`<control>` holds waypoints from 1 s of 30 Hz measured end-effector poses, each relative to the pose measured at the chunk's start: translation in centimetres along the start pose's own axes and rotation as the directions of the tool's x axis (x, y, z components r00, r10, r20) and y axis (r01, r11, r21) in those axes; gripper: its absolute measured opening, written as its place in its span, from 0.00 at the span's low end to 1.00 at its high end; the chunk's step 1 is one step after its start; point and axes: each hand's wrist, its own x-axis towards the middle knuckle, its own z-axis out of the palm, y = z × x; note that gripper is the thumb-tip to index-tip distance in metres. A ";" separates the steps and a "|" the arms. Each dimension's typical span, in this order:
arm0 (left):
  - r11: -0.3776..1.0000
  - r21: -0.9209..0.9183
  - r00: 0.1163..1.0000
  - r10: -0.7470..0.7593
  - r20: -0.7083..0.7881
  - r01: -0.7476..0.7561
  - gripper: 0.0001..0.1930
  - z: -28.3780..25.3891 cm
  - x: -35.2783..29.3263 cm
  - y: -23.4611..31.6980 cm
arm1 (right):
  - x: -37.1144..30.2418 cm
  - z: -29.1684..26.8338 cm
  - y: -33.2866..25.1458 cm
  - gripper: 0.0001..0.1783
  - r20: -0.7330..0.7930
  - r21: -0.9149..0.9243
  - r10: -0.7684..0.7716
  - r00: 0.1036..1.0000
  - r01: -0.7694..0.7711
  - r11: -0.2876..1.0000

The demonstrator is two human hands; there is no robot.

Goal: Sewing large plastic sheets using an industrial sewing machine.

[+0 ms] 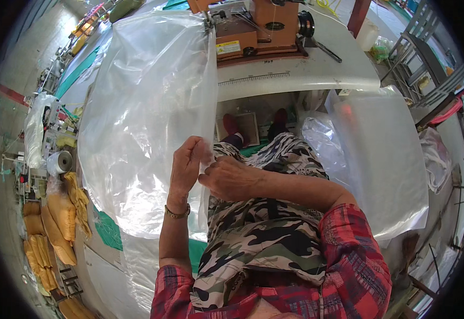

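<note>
A large sheet of clear plastic [147, 106] hangs from the sewing machine's needle area and spreads down over the table's left side. Its right edge runs down to my hands above my lap. My left hand [187, 162], with a watch on the wrist, is closed with fingers pinched on that edge. Close beside it, my right hand [229, 178] is curled, its fingertips on the same edge. The brown sewing machine [266, 34] stands beyond them, its needle end meeting the plastic's top corner.
A stack of clear plastic sheets [386, 159] lies to my right. Scissors [327, 51] rest on the white table [343, 74] by the handwheel. Yellow bundles [59, 212] and a white roll [60, 162] are at the left. A metal chair [423, 58] stands at the far right.
</note>
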 end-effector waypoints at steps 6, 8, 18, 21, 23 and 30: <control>0.980 0.174 0.995 -0.087 -0.041 0.092 0.07 -0.1 -0.9 -0.5 | -0.8 3.0 3.6 0.09 -0.040 0.018 -0.131 0.991 0.132 0.991; 0.963 0.268 0.995 -0.007 -0.104 0.035 0.06 -0.1 -1.7 0.5 | -0.8 4.3 6.3 0.10 -0.575 0.235 0.099 0.812 0.047 0.971; 0.325 0.822 0.861 0.377 0.341 -0.468 0.10 -0.4 -1.9 14.2 | 20.8 3.3 2.0 0.15 -0.598 0.371 0.203 0.776 0.044 0.928; 0.316 0.789 0.848 0.261 0.461 -0.527 0.09 -1.4 -1.5 14.0 | 22.4 4.6 -0.6 0.13 -0.682 0.360 0.046 0.730 0.280 0.890; 0.308 0.779 0.834 0.289 0.471 -0.546 0.09 -1.2 -1.7 11.1 | 20.4 6.6 0.9 0.12 -0.596 0.378 0.031 0.802 0.246 0.892; 0.427 0.837 0.902 0.399 0.165 -0.342 0.11 0.7 -1.3 -2.9 | 6.2 7.5 12.2 0.08 0.026 0.333 0.127 0.992 -0.129 0.934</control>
